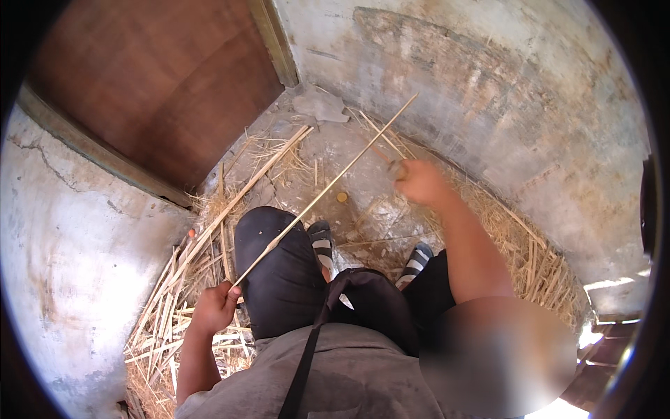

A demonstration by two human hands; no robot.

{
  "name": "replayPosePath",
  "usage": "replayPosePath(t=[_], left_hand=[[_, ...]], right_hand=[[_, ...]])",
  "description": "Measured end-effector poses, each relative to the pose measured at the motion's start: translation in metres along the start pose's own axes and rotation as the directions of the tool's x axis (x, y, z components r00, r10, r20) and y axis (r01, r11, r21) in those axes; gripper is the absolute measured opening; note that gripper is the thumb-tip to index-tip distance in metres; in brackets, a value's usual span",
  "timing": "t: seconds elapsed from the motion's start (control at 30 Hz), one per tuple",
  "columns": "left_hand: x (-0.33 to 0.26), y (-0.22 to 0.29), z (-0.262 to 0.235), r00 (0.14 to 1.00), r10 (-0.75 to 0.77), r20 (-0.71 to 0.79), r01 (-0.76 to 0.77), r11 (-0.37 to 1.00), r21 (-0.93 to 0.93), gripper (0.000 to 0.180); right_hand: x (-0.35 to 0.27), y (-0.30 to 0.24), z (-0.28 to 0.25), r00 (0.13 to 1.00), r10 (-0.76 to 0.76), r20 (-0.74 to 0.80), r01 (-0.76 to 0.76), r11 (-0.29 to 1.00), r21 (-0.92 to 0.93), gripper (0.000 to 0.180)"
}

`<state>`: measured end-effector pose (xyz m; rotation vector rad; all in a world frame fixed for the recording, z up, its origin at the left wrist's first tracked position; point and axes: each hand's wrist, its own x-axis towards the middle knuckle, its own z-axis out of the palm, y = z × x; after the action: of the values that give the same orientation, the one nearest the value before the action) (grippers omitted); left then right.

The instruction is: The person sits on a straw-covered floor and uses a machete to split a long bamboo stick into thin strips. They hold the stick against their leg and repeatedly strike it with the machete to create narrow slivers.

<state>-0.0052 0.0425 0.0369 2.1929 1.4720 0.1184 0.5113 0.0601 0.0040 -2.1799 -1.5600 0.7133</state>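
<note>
My left hand [215,307] is closed on the near end of a long, thin bamboo strip [328,187]. The strip slants across my left knee toward the far right, its far end raised and free; a thicker joint shows on it above the knee. My right hand [423,183] is wrapped round the handle of a knife [396,170], on the right of the strip and apart from it. Motion smears the knife, and its thin brownish blade points to the far left.
Split bamboo strips [167,297] and shavings are heaped at my left. More shavings [520,244] line the wall [488,98] on the right. A brown door panel [167,84] stands at the far left. Between my feet and the door, a small yellow round thing [342,197] lies on the floor.
</note>
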Motion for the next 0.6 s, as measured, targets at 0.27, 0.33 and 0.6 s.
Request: replayPosePath(t=[0.27, 0.33, 0.6], left_hand=[[0.002, -0.008, 0.010, 0.998, 0.063, -0.026, -0.062, 0.998, 0.027, 0.045], [0.002, -0.011, 0.010, 0.999, 0.038, -0.028, -0.038, 0.999, 0.012, 0.045], [-0.003, 0.001, 0.011, 1.000, -0.004, -0.015, 0.005, 1.000, 0.027, 0.045]], right_hand=[[0.011, 0.018, 0.007, 0.989, 0.007, 0.149, -0.026, 0.992, 0.125, 0.033], [0.003, 0.002, 0.002, 0.997, -0.007, 0.074, 0.001, 0.997, 0.083, 0.033], [-0.023, -0.049, 0.001, 0.965, -0.197, 0.176, 0.228, 0.957, -0.181, 0.045]])
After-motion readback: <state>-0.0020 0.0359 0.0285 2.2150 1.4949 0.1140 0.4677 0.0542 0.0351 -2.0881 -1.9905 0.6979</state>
